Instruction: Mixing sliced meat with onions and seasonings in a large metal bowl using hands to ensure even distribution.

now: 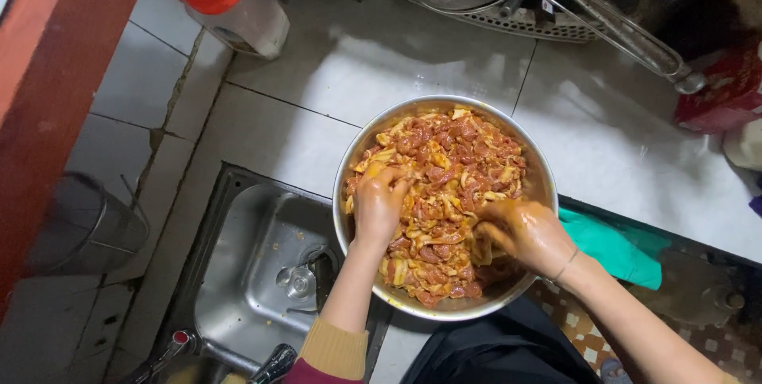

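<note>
Seen from above, two bare hands are working inside a round, shiny steel bowl [538,163] sitting on a white tiled floor [381,67]. The bowl is holding orange-red marinated meat strips [452,170]. The left hand [379,203] is pressing down into the meat with fingers curled around some strips. The right hand [530,235], coated in orange marinade, is gripping a clump with fingers half closed. A sunken steel floor drain [254,273] is lying just beside the bowl, and a folded green cloth [619,247] is lying near the right wrist.
</note>
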